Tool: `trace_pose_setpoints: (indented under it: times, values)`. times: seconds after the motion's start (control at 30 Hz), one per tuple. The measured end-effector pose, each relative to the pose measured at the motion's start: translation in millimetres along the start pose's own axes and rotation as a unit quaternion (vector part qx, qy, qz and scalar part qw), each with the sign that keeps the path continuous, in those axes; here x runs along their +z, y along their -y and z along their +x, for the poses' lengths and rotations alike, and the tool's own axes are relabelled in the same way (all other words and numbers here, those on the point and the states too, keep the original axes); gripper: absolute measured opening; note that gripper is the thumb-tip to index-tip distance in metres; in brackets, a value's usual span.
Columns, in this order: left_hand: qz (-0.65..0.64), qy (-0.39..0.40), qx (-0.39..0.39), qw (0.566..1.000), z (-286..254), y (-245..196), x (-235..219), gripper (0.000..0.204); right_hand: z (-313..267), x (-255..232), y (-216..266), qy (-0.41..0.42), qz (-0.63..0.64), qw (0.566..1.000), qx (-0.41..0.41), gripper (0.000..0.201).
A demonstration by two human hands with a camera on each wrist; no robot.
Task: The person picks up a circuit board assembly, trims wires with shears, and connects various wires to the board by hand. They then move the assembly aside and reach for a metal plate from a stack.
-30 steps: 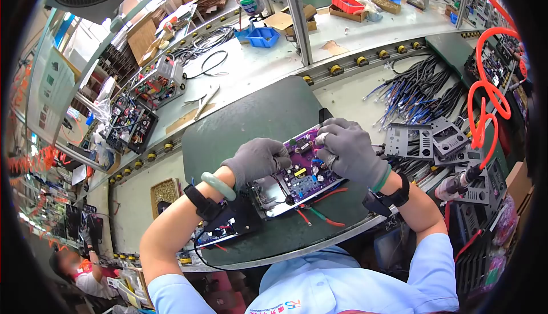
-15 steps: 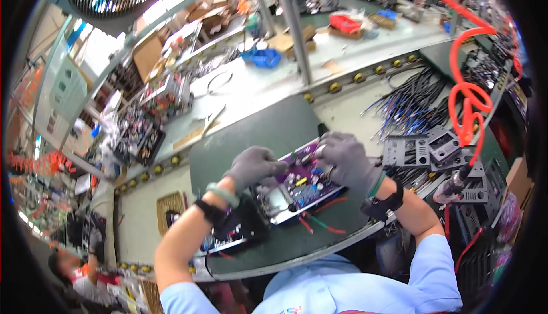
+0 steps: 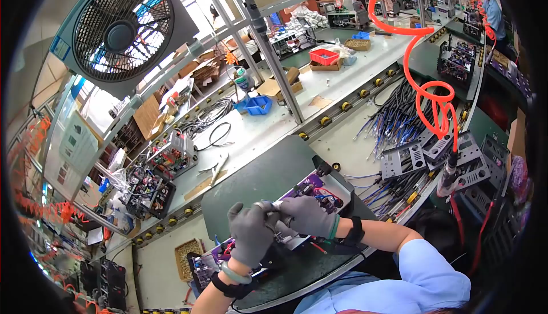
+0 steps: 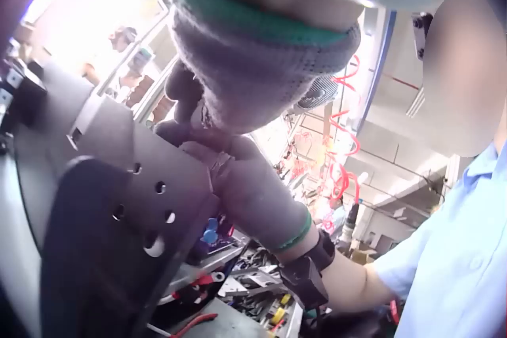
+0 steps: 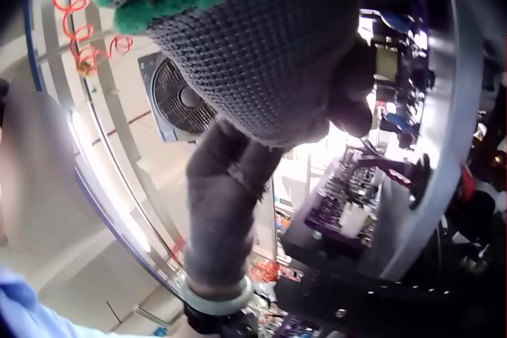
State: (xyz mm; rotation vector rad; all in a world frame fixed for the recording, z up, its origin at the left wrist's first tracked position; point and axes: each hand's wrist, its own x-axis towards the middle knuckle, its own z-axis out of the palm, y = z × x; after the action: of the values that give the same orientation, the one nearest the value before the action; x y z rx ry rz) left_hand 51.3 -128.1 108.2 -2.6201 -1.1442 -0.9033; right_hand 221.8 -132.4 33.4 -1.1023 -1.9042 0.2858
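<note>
Both hands wear grey knit gloves. My left hand (image 3: 251, 235) and right hand (image 3: 306, 216) meet at the fingers over the near-left end of an open metal case. Inside that case is a purple circuit board (image 3: 308, 184) with red wires. The fingers overlap, and I cannot tell what they hold between them. A dark panel with round holes (image 4: 146, 203) stands just below the hands in the left wrist view. Below the left hand, a second unit with a circuit board (image 3: 206, 265) lies partly behind the wrist. The right wrist view shows a purple board (image 5: 344, 203) beyond the right fingers.
A dark green mat (image 3: 257, 168) lies under the case. At right are bundled black cables (image 3: 394, 114), punched grey panels (image 3: 402, 160) and a tool (image 3: 448, 177) on a coiled red hose (image 3: 436, 100). A tray of small parts (image 3: 187, 257) sits at left; a fan (image 3: 123, 34) hangs above.
The right hand has moved left from the board's far end to meet the left hand. More of the board's right end now shows. The head view has swung, bringing the whole fan in.
</note>
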Motion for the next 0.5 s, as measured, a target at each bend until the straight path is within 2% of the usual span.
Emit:
trace_pose_setpoints:
  times: [0.03, 0.07, 0.23, 0.3, 0.33, 0.37, 0.4, 0.43, 0.47, 0.5]
  values:
    - [-0.067, 0.004, -0.051, 0.996, -0.5, 4.3, -0.7, 0.010, 0.6, 2.2, 3.1, -0.057, 0.004, 0.998, -0.019, 0.027]
    - [-0.065, 0.023, -0.098, 0.993, 0.6, 6.3, -2.3, 0.014, 1.9, 3.9, 6.2, -0.083, 0.010, 0.996, -0.015, 0.024]
    - [-0.117, 0.038, -0.161, 0.979, -11.2, 26.0, 7.9, 0.017, 13.0, 8.1, 4.0, -0.041, -0.072, 0.996, -0.041, 0.012]
    - [-0.216, 0.035, -0.239, 0.946, -12.9, 31.3, 3.0, 0.018, 22.7, 10.1, 0.7, -0.035, -0.142, 0.987, -0.069, 0.010]
    - [-0.213, 0.041, -0.258, 0.941, -16.7, 34.6, 3.5, 0.018, 29.3, 6.7, -2.9, -0.014, -0.129, 0.990, -0.058, 0.005]
    - [-0.080, 0.012, -0.218, 0.973, -17.1, 38.4, 6.0, 0.023, 33.5, 10.6, -10.1, -0.002, -0.120, 0.991, -0.058, 0.005]
    - [0.056, -0.014, -0.170, 0.984, -22.3, 40.1, 6.8, 0.029, 36.4, 18.1, -17.6, 0.029, -0.130, 0.991, -0.023, 0.006]
    - [0.058, -0.012, -0.178, 0.982, -27.0, 39.0, 3.7, 0.029, 37.8, 23.9, -21.4, 0.057, -0.143, 0.988, 0.009, 0.008]
    - [0.066, 0.128, -0.185, 0.972, -28.5, 36.5, -0.9, 0.034, 37.1, 27.7, -22.9, 0.061, -0.140, 0.988, 0.005, 0.008]
    - [0.071, 0.265, -0.187, 0.943, -30.0, 34.5, -2.6, 0.040, 37.2, 28.4, -20.7, 0.068, -0.152, 0.986, 0.008, 0.007]
